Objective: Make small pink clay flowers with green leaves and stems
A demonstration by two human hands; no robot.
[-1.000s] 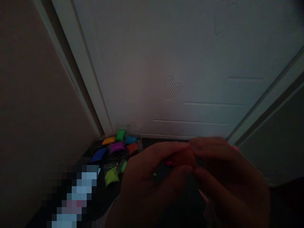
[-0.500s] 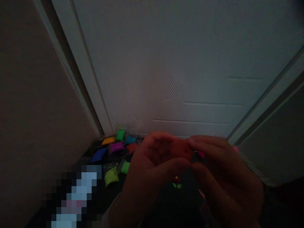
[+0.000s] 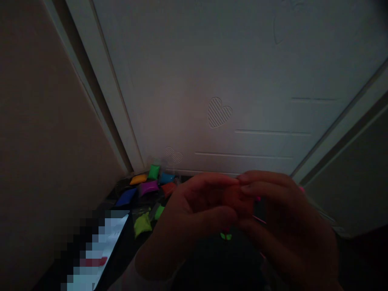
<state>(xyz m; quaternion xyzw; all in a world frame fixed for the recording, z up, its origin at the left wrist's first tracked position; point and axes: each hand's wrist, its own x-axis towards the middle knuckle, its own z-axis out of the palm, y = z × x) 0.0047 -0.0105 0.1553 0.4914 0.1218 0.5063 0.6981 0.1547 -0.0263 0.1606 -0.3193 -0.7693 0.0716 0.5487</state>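
Note:
A soft orange-red lump of modelling clay (image 3: 239,202) is held up between my two hands, over the dark surface. My left hand (image 3: 190,218) curls round its left side, thumb below and fingers above. From the right, my right hand (image 3: 291,218) pinches it between thumb and fingertips. My fingers cover part of the lump, so its full shape is hidden. Below my hands lies a small flower shape with green leaves (image 3: 226,236), its red top mostly hidden by my left thumb.
Several wrapped clay packets lie at the left, among them a blue one (image 3: 126,197), a purple one (image 3: 149,188) and a yellow-green one (image 3: 142,224). A bright, partly blurred screen (image 3: 110,240) is at lower left. Behind stands a white door (image 3: 188,81) with carved hearts.
My hands have shifted slightly and drawn closer together round the clay. The right fingers now reach further over it, and the lump has turned a little. The flower shape is more covered.

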